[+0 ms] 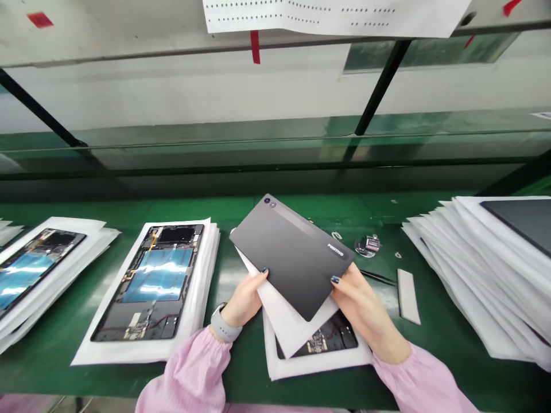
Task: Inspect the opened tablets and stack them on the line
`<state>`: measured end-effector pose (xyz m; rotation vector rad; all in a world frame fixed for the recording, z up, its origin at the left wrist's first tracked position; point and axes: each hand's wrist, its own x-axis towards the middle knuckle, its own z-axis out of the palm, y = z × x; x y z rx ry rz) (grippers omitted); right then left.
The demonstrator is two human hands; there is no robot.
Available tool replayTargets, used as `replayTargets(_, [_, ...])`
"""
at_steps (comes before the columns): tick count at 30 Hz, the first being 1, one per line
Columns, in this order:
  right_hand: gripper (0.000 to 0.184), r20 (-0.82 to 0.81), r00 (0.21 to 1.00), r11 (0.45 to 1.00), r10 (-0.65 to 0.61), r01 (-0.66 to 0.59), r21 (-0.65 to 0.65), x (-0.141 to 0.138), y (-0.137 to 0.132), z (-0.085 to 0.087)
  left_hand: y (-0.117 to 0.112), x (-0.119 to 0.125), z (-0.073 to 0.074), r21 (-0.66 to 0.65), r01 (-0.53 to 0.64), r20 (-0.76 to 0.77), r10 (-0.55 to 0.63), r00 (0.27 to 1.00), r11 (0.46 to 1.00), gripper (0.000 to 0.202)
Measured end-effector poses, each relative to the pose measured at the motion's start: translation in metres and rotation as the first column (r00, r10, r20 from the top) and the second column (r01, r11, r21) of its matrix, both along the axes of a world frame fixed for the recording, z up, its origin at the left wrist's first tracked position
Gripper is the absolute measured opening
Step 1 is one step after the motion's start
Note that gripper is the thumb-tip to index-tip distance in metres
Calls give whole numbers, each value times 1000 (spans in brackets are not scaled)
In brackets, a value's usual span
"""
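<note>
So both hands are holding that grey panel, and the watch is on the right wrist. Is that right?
Not quite: the head view shows the watch on the left side, not the right. The left hand and right hand do hold the grey panel.

A dark-grey, flat rectangular tablet back lettered POSITIVO (288, 258) is held slantwise, lettered face up. Beneath it, a thin white sheet (288, 328) is partly covered.
</note>
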<state>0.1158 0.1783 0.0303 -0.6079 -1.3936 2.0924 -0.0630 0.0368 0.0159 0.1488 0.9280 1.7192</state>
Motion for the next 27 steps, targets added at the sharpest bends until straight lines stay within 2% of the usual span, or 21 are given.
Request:
replayTargets(3, [43, -75, 984, 974, -164, 174, 147, 5, 3, -3, -1, -3, 0, 31, 25, 60, -27, 998, 999, 40])
replayTargets(5, [40, -139, 967, 893, -214, 251, 373, 11, 4, -5, -2, -6, 2, 45, 14, 84, -17, 996, 999, 41])
replayTargets(6, [40, -166, 970, 815, -175, 237, 528, 13, 4, -7, -2, -7, 4, 55, 6, 88, -11, 996, 998, 43])
replayTargets(7, [41, -166, 981, 697, -100, 188, 692, 14, 2, -9, -2, -8, 5, 67, 2, 87, -8, 996, 998, 47])
replayTargets(8, [43, -129, 992, 536, -13, 116, 836, 14, 0, -11, -2, -7, 8, 83, 1, 81, -7, 997, 997, 50])
replayTargets(9, [45, -67, 996, 352, 54, 44, 935, 12, -4, -13, -2, -7, 10, 96, 4, 73, -11, 997, 995, 55])
replayTargets(10, [47, 7, 996, 176, 84, -22, 984, 9, -8, -14, -1, -6, 11, 100, 12, 65, -19, 998, 995, 58])
replayTargets(11, [48, 64, 995, 35, 75, -66, 997, 5, -12, -15, -1, -5, 13, 92, 24, 57, -29, 998, 995, 58])
replayTargets(12, [48, 101, 993, -62, 52, -98, 993, 2, -15, -15, 0, -4, 13, 72, 34, 47, -37, 998, 997, 56])
replayTargets(13, [48, 124, 992, -120, 37, -118, 986, -1, -18, -15, 1, -3, 13, 43, 39, 35, -41, 999, 998, 51])
replayTargets(14, [47, 136, 990, -141, 34, -130, 981, -4, -20, -14, 1, -2, 13, 11, 37, 23, -37, 999, 999, 45])
replayTargets(15, [45, 151, 987, -137, 51, -143, 980, -5, -20, -12, 1, -1, 11, -21, 23, 13, -23, 1000, 1000, 39])
replayTargets(17, [38, 167, 980, -82, 106, -159, 984, -4, -17, -8, 1, -2, 9, -82, -39, 5, 40, 999, 996, 28])
replayTargets(19, [44, 125, 986, 14, 106, -127, 992, 0, -11, -5, -1, -3, 6, -159, -120, 23, 125, 992, 980, 18])
replayTargets(20, [47, 79, 995, 81, 56, -84, 993, 2, -8, -5, -1, -4, 6, -196, -152, 33, 162, 986, 969, 14])
replayTargets(22, [44, 7, 990, 250, -142, 29, 968, 6, -1, -6, -3, -7, 7, -250, -184, 45, 201, 979, 951, 8])
replayTargets(24, [35, 22, 951, 461, -310, 130, 878, 10, 7, -7, -4, -8, 9, -279, -178, 48, 199, 979, 944, 7])
replayTargets(25, [29, 56, 942, 578, -331, 156, 801, 11, 11, -8, -4, -8, 10, -290, -177, 48, 199, 979, 940, 7])
replayTargets(27, [23, 128, 959, 789, -253, 128, 601, 13, 18, -7, -5, -8, 12, -308, -179, 47, 203, 978, 934, 8])
